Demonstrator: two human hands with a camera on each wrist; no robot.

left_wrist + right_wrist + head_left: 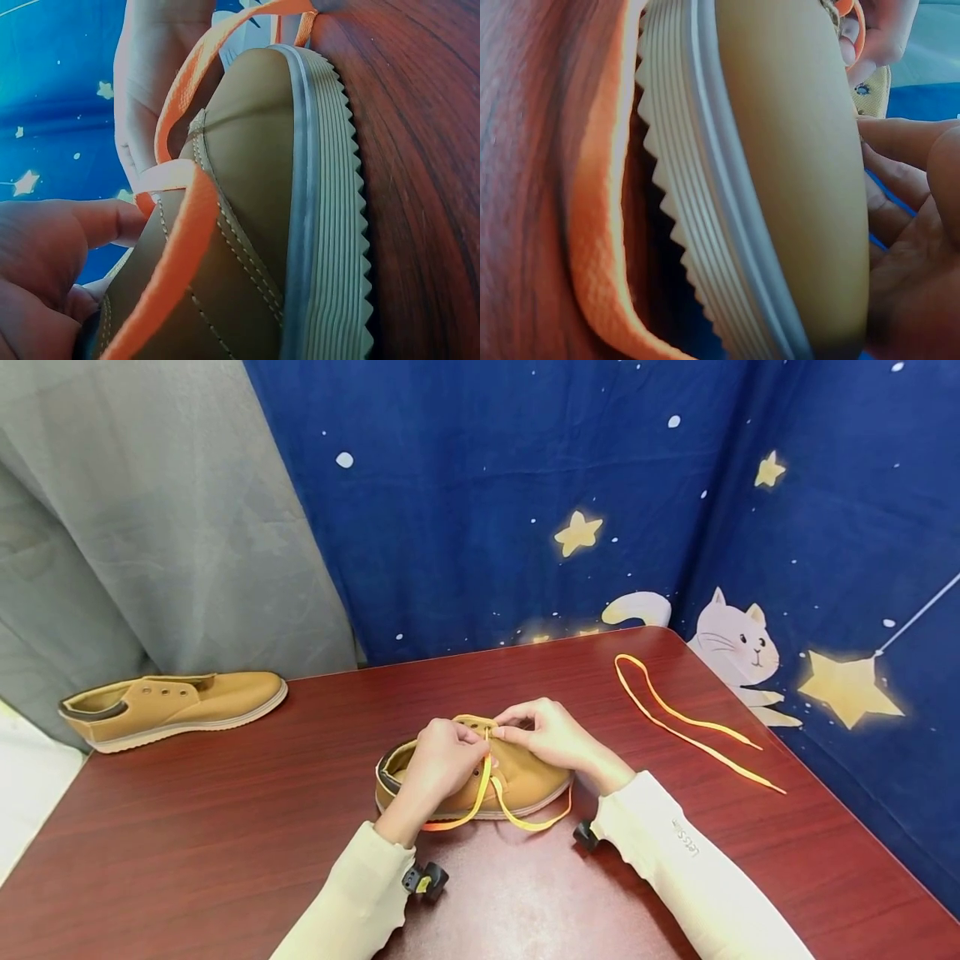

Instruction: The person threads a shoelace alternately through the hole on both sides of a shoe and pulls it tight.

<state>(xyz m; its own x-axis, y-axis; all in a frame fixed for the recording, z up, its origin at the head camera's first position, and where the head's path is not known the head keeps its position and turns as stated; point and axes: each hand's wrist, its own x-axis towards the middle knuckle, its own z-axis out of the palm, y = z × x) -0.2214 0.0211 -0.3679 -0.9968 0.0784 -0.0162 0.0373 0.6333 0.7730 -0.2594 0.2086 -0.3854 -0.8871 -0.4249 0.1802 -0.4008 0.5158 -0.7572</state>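
Observation:
A tan shoe [528,772] sits on the table in front of me, its toe to the right. An orange-yellow shoelace [482,789] runs through its eyelets, with both loose lengths draped over the near side. My left hand [441,758] pinches the lace between thumb and finger, close above the eyelets. In the left wrist view, the lace [176,259] loops down from those fingertips. My right hand [557,737] reaches over the toe and holds the shoe's far lacing flap near the eyelets. The right wrist view shows its fingers [907,142] along the shoe's upper.
A second tan shoe [225,697], with bare eyelets, stands at the table's back left. Another orange-yellow shoelace [675,720] lies folded in a long loop at the right. Behind the dark red table [187,860] hang a grey curtain [187,527] and a blue starry one [480,510].

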